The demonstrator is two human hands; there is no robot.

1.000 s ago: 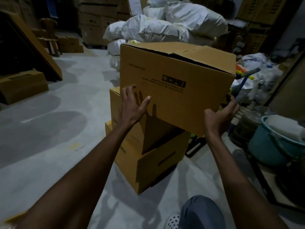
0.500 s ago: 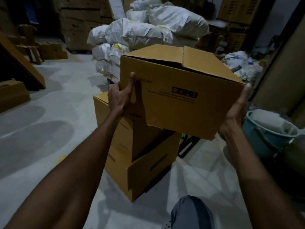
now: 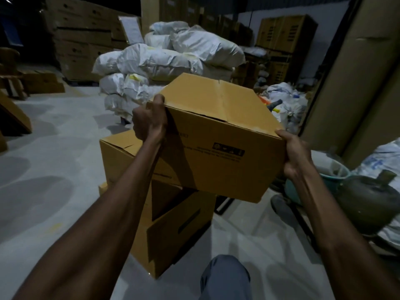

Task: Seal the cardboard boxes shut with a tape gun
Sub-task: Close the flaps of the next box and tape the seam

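I hold a brown cardboard box [image 3: 218, 139] in the air between both hands, its top flaps folded down with an untaped seam. My left hand [image 3: 149, 122] grips its left top corner, fingers curled over the edge. My right hand [image 3: 294, 152] holds the right corner, thumb along the top edge. The box hangs above a stack of two more cardboard boxes [image 3: 168, 215] on the floor. No tape gun is in view.
White sacks [image 3: 164, 61] are piled behind the boxes, with stacked cartons [image 3: 82, 35] at the back. A teal bucket [image 3: 329, 176] and a dark gas cylinder [image 3: 365, 200] stand at the right by a tall cardboard sheet [image 3: 357, 83]. My knee [image 3: 225, 276] shows below.
The held box has tilted its top toward me and come lower and closer. My left hand has moved up to the top corner, and my right hand up to the right corner.
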